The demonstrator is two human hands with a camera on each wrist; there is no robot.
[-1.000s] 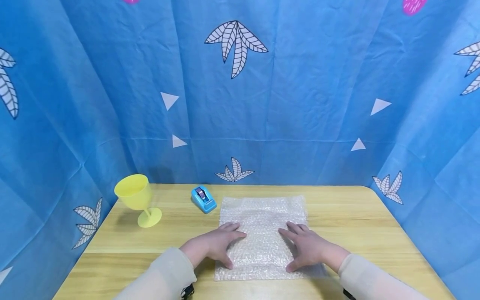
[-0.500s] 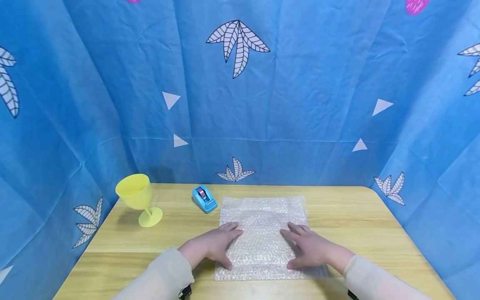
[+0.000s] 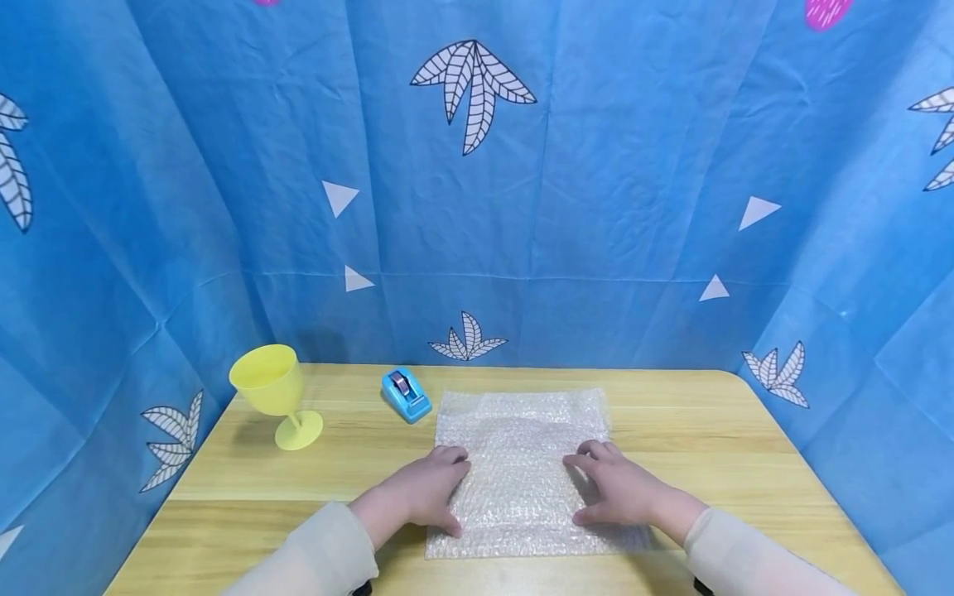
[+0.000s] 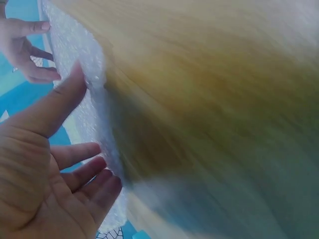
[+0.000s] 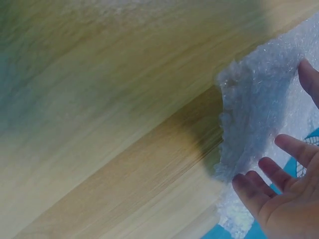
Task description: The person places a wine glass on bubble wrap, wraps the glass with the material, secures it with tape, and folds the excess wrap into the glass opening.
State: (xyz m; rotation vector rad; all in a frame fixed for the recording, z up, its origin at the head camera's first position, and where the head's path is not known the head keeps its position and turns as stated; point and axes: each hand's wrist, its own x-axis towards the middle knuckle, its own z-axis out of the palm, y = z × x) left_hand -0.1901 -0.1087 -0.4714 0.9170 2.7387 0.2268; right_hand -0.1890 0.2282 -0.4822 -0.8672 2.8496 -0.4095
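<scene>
A flat sheet of bubble wrap [image 3: 514, 484] lies on the wooden table in the head view. My left hand [image 3: 420, 490] is at its left edge, thumb apart from the loosely bent fingers. Across the sheet, my right hand [image 3: 622, 490] is over the right side with its fingers spread and bent. Both hands touch or hover just over the wrap; contact is hard to tell. In the left wrist view the fingertips of the left hand [image 4: 55, 164] are beside the wrap's edge. The right wrist view has the right hand [image 5: 289, 189] along the wrap [image 5: 254, 114].
Behind the wrap, to the left, a blue tape dispenser [image 3: 406, 396] sits on the table [image 3: 708, 430]. A yellow goblet [image 3: 272, 385] stands upright farther left. Blue patterned cloth [image 3: 596, 207] hangs round the back and sides of the table.
Both hands have drawn slightly outward from the middle of the bubble wrap, and their fingers are more bent. The wrap, goblet and tape dispenser stay in place.
</scene>
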